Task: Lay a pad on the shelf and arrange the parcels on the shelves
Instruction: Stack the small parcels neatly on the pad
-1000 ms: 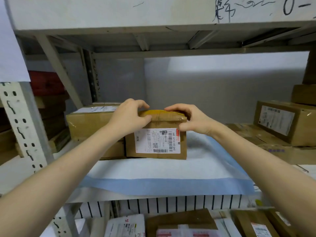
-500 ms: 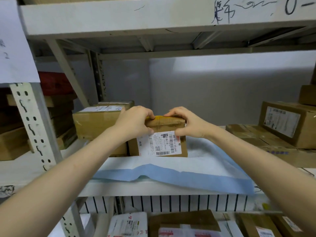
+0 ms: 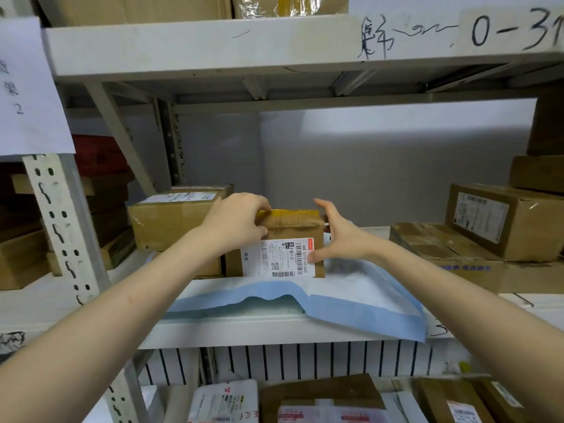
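A small brown parcel (image 3: 290, 230) with a white label and yellow tape on top stands on the blue and white pad (image 3: 351, 294) on the middle shelf (image 3: 274, 334). My left hand (image 3: 236, 222) grips its top left corner. My right hand (image 3: 338, 236) is spread against its right side, thumb on the label, fingers apart. The pad's front edge is rumpled and hangs slightly over the shelf edge at the right. The parcel sits beside a larger brown box (image 3: 174, 215) to its left.
Stacked cardboard boxes (image 3: 488, 233) fill the right of the shelf. A perforated upright post (image 3: 61, 227) stands at the left with more boxes behind it. The upper shelf (image 3: 244, 41) carries handwriting. Parcels (image 3: 320, 401) lie on the shelf below.
The parcel has been pushed further back on the pad, next to the larger box. My right hand has loosened from the top and spread against its side. The pad's front edge has rumpled.
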Available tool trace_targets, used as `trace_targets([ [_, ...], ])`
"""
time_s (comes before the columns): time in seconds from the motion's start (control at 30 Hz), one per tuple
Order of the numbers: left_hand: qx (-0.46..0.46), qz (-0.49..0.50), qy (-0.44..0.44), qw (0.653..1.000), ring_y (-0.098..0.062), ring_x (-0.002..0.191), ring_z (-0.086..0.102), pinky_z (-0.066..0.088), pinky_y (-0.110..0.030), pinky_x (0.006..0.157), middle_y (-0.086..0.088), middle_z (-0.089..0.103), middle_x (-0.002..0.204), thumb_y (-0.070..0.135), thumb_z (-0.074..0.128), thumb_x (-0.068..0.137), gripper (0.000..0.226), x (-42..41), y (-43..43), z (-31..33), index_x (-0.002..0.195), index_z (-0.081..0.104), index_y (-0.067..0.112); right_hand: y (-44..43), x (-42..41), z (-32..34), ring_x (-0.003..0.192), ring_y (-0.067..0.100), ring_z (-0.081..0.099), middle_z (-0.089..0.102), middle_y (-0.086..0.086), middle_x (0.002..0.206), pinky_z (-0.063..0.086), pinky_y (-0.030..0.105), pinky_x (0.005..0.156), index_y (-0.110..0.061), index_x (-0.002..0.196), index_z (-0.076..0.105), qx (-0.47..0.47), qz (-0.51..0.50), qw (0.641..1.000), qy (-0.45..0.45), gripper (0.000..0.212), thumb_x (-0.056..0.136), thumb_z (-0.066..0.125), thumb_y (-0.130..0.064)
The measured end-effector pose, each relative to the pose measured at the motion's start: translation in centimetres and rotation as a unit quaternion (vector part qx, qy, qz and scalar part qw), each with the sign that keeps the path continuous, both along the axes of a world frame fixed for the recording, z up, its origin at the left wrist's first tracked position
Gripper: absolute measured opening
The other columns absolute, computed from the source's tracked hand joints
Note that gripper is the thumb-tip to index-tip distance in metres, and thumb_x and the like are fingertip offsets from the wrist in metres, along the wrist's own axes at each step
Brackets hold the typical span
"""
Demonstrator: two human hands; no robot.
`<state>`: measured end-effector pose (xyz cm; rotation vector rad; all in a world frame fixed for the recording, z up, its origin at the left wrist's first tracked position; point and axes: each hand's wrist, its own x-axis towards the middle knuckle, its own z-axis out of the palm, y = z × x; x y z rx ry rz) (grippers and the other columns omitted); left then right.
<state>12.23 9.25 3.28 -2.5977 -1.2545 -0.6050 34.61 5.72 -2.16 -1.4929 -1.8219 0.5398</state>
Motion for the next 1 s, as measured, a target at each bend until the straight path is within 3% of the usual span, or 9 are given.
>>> trace_targets([
  [0.2, -0.028, -0.006, -0.001, 1.0, -0.019, 0.103, 0.059, 0.052, -0.036, 0.087, 0.001, 0.065, 0.115, 0.02, 0.064, 0.085, 0.031, -0.5, 0.0, 0.2, 0.115, 0.066, 0.02, 0.0, -0.2, -0.7, 0.11, 0.006, 0.049, 0.052, -0.009, 0.119, 0.042, 0.001, 0.072, -0.013, 0.14, 0.027, -0.026, -0.03, 0.999, 0.033, 0.093, 0.067, 0.086, -0.007],
  [0.3, -0.02, 0.001, 0.015, 1.0, -0.02, 0.103, 0.058, 0.052, -0.04, 0.088, 0.001, 0.065, 0.114, 0.022, 0.063, 0.085, 0.029, -0.2, -0.3, 0.4, 0.114, 0.065, 0.02, -0.4, -0.2, -0.4, 0.115, 0.008, 0.048, 0.051, -0.004, 0.13, 0.038, 0.012, 0.087, -0.015, 0.139, 0.03, -0.029, -0.038, 0.998, 0.036, 0.092, 0.067, 0.086, -0.01],
  [0.43, 0.003, -0.01, -0.022, 1.0, -0.021, 0.106, 0.057, 0.051, -0.039, 0.089, -0.001, 0.063, 0.117, 0.02, 0.06, 0.085, 0.031, 0.5, -0.5, 0.4, 0.116, 0.063, 0.02, -0.8, -0.2, 0.2, 0.093, 0.006, 0.061, 0.051, 0.002, 0.123, 0.052, 0.013, 0.07, -0.012, 0.135, 0.033, -0.019, -0.041, 0.995, 0.086, 0.083, 0.069, 0.083, -0.002],
  [0.57, -0.014, -0.083, -0.032, 0.996, -0.021, 0.12, 0.05, 0.043, -0.033, 0.1, -0.002, 0.052, 0.13, 0.026, 0.06, 0.088, 0.049, 2.4, -0.6, 0.0, 0.135, 0.049, 0.024, -0.6, -0.2, -0.2, 0.088, 0.013, 0.068, 0.048, 0.004, 0.122, 0.059, 0.031, 0.077, -0.016, 0.133, 0.032, -0.054, -0.038, 0.987, 0.144, 0.079, 0.073, 0.078, 0.006],
  [0.67, -0.032, -0.103, 0.014, 0.994, -0.023, 0.114, 0.053, 0.043, -0.033, 0.095, -0.004, 0.056, 0.121, 0.032, 0.057, 0.09, 0.043, 3.6, -0.2, -0.5, 0.132, 0.052, 0.024, -0.3, 0.1, -0.7, 0.096, 0.016, 0.069, 0.049, 0.003, 0.126, 0.059, 0.037, 0.081, -0.02, 0.131, 0.032, -0.081, -0.032, 0.981, 0.174, 0.077, 0.074, 0.078, 0.004],
  [0.8, -0.047, -0.1, 0.027, 0.993, -0.017, 0.095, 0.054, 0.045, -0.029, 0.082, 0.003, 0.057, 0.099, 0.028, 0.06, 0.089, 0.028, 4.2, -0.1, 0.1, 0.116, 0.061, 0.019, -0.4, 0.6, -0.6, 0.107, 0.018, 0.065, 0.051, 0.0, 0.13, 0.052, 0.044, 0.095, -0.019, 0.136, 0.033, -0.092, -0.04, 0.987, 0.125, 0.078, 0.075, 0.079, -0.003],
  [0.9, -0.058, -0.098, 0.032, 0.993, -0.015, 0.092, 0.053, 0.048, -0.031, 0.083, 0.001, 0.06, 0.106, 0.027, 0.06, 0.089, 0.027, 4.4, -0.3, 0.3, 0.116, 0.06, 0.02, -1.0, 1.5, 0.0, 0.113, 0.023, 0.06, 0.047, 0.002, 0.129, 0.052, 0.045, 0.094, -0.02, 0.138, 0.036, -0.103, -0.066, 0.991, 0.063, 0.074, 0.076, 0.073, -0.001],
  [1.0, -0.054, -0.081, 0.036, 0.995, -0.02, 0.097, 0.055, 0.051, -0.038, 0.085, -0.002, 0.058, 0.111, 0.03, 0.062, 0.087, 0.035, 4.5, -0.9, 0.1, 0.12, 0.056, 0.022, -1.5, 2.2, 0.2, 0.112, 0.019, 0.057, 0.052, 0.002, 0.127, 0.052, 0.033, 0.093, -0.015, 0.131, 0.048, -0.08, -0.122, 0.986, -0.081, 0.053, 0.082, 0.062, -0.001],
])
